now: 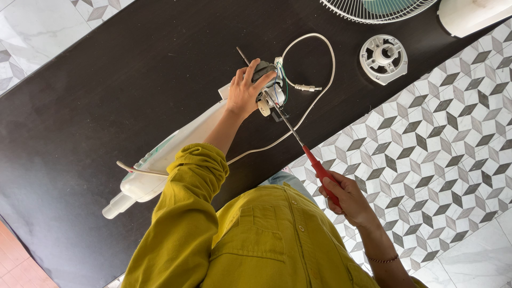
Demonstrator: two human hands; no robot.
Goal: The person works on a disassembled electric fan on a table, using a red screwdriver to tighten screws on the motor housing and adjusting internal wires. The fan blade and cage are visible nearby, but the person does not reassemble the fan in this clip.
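Screwdriver with a red handle and long steel shaft (298, 140) runs diagonally, tip at the grey fan motor (266, 85) on the dark bench (106, 90), handle in the right hand (346, 198), grip clenched. Left hand (245, 90) clasps the motor.

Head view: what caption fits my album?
Left hand steadies a fan motor; right hand holds a red-handled screwdriver to it.

table (106, 85): dark brown, almost black, plain
floor (442, 138): white marble tiles plus grey-and-white geometric diamond pattern
shirt sleeve (181, 224): mustard yellow
screwdriver (320, 170): red handle, silver shaft
fan body (176, 144): white, pale green trim
cord (320, 90): white
round fan part (383, 57): white
motor (262, 70): dark grey
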